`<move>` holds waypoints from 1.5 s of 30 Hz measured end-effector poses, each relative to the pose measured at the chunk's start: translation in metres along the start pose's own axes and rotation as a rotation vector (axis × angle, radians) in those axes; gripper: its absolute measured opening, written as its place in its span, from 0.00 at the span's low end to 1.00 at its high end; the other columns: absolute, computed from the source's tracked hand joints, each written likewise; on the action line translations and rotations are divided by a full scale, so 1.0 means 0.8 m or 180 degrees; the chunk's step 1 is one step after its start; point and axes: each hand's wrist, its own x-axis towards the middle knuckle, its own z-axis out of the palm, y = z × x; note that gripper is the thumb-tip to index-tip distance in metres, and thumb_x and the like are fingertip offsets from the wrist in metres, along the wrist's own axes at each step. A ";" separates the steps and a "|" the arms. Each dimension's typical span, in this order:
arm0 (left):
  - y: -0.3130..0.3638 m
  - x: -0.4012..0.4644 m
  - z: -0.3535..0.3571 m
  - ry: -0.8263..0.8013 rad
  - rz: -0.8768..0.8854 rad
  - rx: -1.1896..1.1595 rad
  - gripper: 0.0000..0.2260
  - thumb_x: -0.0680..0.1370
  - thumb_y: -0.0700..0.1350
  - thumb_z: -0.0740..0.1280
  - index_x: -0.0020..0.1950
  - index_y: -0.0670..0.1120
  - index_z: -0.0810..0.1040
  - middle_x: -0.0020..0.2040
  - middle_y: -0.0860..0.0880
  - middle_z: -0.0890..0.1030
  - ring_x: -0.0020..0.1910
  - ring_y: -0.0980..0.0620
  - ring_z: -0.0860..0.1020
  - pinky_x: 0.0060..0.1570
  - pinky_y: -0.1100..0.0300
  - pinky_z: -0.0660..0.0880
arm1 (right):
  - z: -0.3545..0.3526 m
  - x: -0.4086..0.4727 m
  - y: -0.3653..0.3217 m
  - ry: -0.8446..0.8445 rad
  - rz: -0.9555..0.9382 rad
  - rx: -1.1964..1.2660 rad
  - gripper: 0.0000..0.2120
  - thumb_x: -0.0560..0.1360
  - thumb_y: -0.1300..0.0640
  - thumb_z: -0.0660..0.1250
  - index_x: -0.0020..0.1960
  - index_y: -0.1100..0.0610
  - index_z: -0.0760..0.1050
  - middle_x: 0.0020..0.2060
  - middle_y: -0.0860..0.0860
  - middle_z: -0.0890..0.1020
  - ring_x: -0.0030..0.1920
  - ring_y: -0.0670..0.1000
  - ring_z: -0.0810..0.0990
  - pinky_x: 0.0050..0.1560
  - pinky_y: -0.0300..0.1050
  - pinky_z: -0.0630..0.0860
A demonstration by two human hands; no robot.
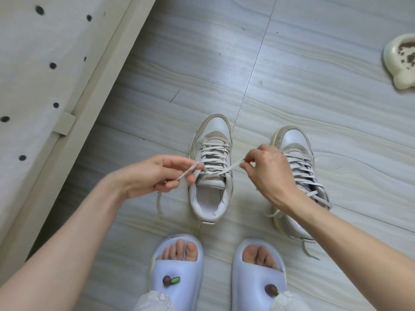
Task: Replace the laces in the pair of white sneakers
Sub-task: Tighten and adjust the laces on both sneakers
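Floor (pixel 314 70): grey wood-grain tiles, with a seam running from the top centre down between the 2 sneakers; broad open floor lies beyond the toes and to the right.
Bed frame (pixel 45 75): pale panel with dark round holes, its edge slanting from top centre to lower left, close beside the left forearm.
Slippers (pixel 177 263): 2 pale blue open-toe slides on the person's feet, just behind the sneakers' heels.
Left sneaker (pixel 211 176): white, upright on the floor, toe pointing away, laced through its eyelets, collar open toward the camera.
Right sneaker (pixel 296 153): parallel and near, partly hidden by the right forearm; loose lace ends trail by its heel.
Dish (pixel 399 61): cream, at the right edge, well apart from the shoes; it seems to hold brown bits.
Left hand (pixel 157 173): pinches 1 end of the lace (pixel 222 169).
Right hand (pixel 267 167): pinches the other end, drawn out sideways above the tongue.
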 end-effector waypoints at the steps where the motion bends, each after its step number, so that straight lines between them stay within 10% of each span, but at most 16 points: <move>1: -0.001 0.005 0.005 0.0236 0.0147 -0.0247 0.19 0.77 0.29 0.55 0.55 0.46 0.79 0.37 0.51 0.80 0.24 0.58 0.64 0.22 0.70 0.57 | 0.003 0.005 -0.003 0.0048 -0.0030 -0.0143 0.12 0.76 0.52 0.65 0.51 0.59 0.79 0.49 0.55 0.78 0.55 0.57 0.73 0.49 0.49 0.70; 10: -0.008 0.047 0.050 0.1593 0.1168 0.0713 0.13 0.76 0.35 0.66 0.60 0.42 0.78 0.41 0.54 0.74 0.26 0.68 0.71 0.34 0.76 0.64 | 0.011 0.020 -0.018 0.0716 -0.0758 -0.0478 0.10 0.65 0.55 0.75 0.37 0.61 0.78 0.34 0.57 0.79 0.37 0.60 0.77 0.31 0.47 0.72; 14: -0.014 0.053 0.050 0.1979 0.1307 0.1182 0.11 0.75 0.38 0.69 0.56 0.47 0.81 0.38 0.58 0.72 0.27 0.69 0.71 0.36 0.77 0.64 | 0.011 0.019 -0.032 -0.0001 -0.0324 0.0995 0.07 0.71 0.52 0.71 0.41 0.55 0.78 0.39 0.49 0.76 0.41 0.47 0.74 0.42 0.38 0.69; 23: -0.020 0.055 0.048 0.1953 0.1660 0.1447 0.11 0.72 0.39 0.71 0.52 0.51 0.82 0.42 0.57 0.74 0.32 0.60 0.68 0.38 0.75 0.65 | -0.001 0.018 -0.055 -0.1068 0.0614 0.2507 0.09 0.73 0.60 0.70 0.36 0.54 0.73 0.27 0.45 0.72 0.21 0.37 0.68 0.22 0.27 0.63; 35: -0.016 0.058 0.048 0.2146 0.2075 0.1950 0.05 0.72 0.39 0.70 0.44 0.47 0.83 0.42 0.56 0.75 0.32 0.62 0.69 0.36 0.63 0.67 | -0.001 0.017 -0.051 -0.1366 0.0597 0.2776 0.10 0.72 0.61 0.71 0.35 0.55 0.72 0.24 0.43 0.72 0.22 0.38 0.67 0.26 0.26 0.62; 45: -0.025 0.054 0.038 0.2080 0.1837 0.2138 0.05 0.71 0.36 0.69 0.41 0.45 0.79 0.36 0.60 0.71 0.32 0.65 0.72 0.37 0.78 0.64 | 0.007 0.010 -0.042 -0.0753 0.0051 0.1727 0.06 0.73 0.61 0.66 0.38 0.55 0.74 0.42 0.49 0.74 0.43 0.46 0.73 0.44 0.34 0.64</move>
